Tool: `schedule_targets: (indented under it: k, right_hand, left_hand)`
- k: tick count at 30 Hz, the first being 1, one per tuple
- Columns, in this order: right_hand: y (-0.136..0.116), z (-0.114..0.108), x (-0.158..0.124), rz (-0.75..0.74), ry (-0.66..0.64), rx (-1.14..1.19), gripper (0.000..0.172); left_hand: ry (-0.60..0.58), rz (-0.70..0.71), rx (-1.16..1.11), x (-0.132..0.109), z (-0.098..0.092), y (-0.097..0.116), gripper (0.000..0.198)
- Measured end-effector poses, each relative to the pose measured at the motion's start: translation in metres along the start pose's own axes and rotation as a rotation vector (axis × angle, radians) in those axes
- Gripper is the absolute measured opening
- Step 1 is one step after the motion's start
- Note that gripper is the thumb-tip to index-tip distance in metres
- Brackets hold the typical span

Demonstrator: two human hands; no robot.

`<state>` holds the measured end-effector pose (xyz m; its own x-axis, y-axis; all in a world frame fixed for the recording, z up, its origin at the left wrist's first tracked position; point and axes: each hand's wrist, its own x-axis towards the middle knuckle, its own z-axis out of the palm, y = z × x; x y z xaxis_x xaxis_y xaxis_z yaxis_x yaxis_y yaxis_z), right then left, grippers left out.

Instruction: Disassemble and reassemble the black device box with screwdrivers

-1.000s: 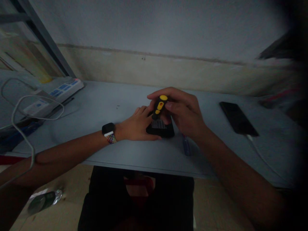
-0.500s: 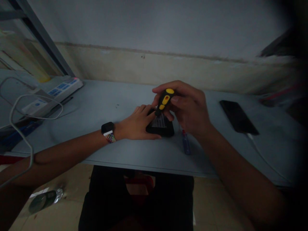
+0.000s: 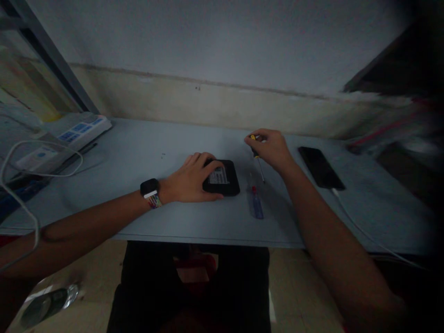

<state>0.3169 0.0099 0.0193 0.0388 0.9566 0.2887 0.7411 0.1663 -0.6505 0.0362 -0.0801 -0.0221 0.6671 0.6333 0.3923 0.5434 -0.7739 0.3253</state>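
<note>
A flat black box (image 3: 231, 179) with rounded corners and a printed label on top lies on the table. Around its left side is my left hand (image 3: 194, 178), thumb at the near edge and fingers over the far edge and top. To the right of the box, my right hand (image 3: 272, 148) is closed round the handle of a black-and-yellow screwdriver (image 3: 255, 150). Its metal shaft slants down toward the tabletop; whether the tip touches I cannot tell. A second screwdriver (image 3: 256, 206), with a clear bluish handle and a red collar, lies just below that shaft.
A black phone (image 3: 321, 166) with a white cable plugged in lies to the right. On the left are a white power strip (image 3: 81, 132) and a looping white cable (image 3: 24, 201). The wall stands behind the table (image 3: 166, 219). A bottle (image 3: 45, 305) lies on the floor.
My right hand has moved off the box to the right with the black-and-yellow screwdriver, whose shaft now shows. My left hand stays on the box. The view has shifted slightly.
</note>
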Motion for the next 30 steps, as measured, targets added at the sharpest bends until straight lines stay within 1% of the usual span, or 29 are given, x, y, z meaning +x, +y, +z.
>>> schedule_targets:
  k: [3, 6, 10, 12, 14, 15, 16, 18, 19, 21, 23, 25, 27, 30]
  right_hand:
    - [0.008, 0.001, -0.002, 0.035, -0.065, -0.177, 0.022]
    - [0.008, 0.003, -0.007, 0.054, -0.129, -0.224, 0.025]
    - [0.006, 0.004, -0.013, 0.063, -0.190, -0.236, 0.028]
    - [0.006, 0.002, -0.018, 0.084, -0.192, -0.232, 0.031]
    - [0.004, -0.003, -0.029, 0.079, -0.142, -0.249, 0.034]
    - [0.003, -0.006, -0.038, 0.042, -0.088, -0.269, 0.034]
    - [0.000, -0.011, -0.049, -0.002, -0.018, -0.307, 0.031]
    - [-0.007, -0.019, -0.078, -0.080, 0.107, -0.343, 0.020]
    - [-0.012, -0.023, -0.095, -0.088, 0.130, -0.343, 0.017]
    - [-0.022, -0.027, -0.131, -0.074, 0.118, -0.313, 0.021]
    - [-0.031, -0.025, -0.163, -0.024, 0.054, -0.299, 0.024]
    - [-0.038, -0.019, -0.188, -0.011, 0.022, -0.383, 0.030]
    - [-0.042, -0.012, -0.204, -0.028, 0.011, -0.434, 0.032]
    - [-0.041, -0.008, -0.214, -0.054, 0.035, -0.336, 0.031]
  left_hand:
    - [0.001, -0.005, 0.014, -0.001, -0.002, -0.001, 0.079]
    - [0.008, -0.003, 0.014, -0.002, -0.003, -0.003, 0.066]
    - [0.046, 0.006, -0.008, -0.002, -0.005, -0.007, 0.049]
    - [0.065, 0.008, -0.019, -0.002, -0.006, -0.008, 0.041]
    - [0.081, 0.010, -0.023, -0.002, -0.007, -0.009, 0.037]
    - [0.088, 0.010, -0.024, -0.003, -0.006, -0.009, 0.035]
    - [0.095, 0.012, -0.028, -0.003, -0.006, -0.009, 0.034]
    - [0.107, 0.028, -0.047, -0.003, -0.005, -0.011, 0.032]
    - [0.110, 0.042, -0.062, -0.004, -0.004, -0.012, 0.031]
    - [0.111, 0.080, -0.091, -0.004, -0.002, -0.013, 0.031]
    - [0.104, 0.115, -0.109, -0.004, -0.001, -0.014, 0.033]
    - [0.094, 0.141, -0.119, -0.004, -0.001, -0.015, 0.034]
    - [0.091, 0.152, -0.128, -0.004, -0.002, -0.016, 0.035]
    - [0.093, 0.144, -0.132, -0.004, -0.003, -0.016, 0.037]
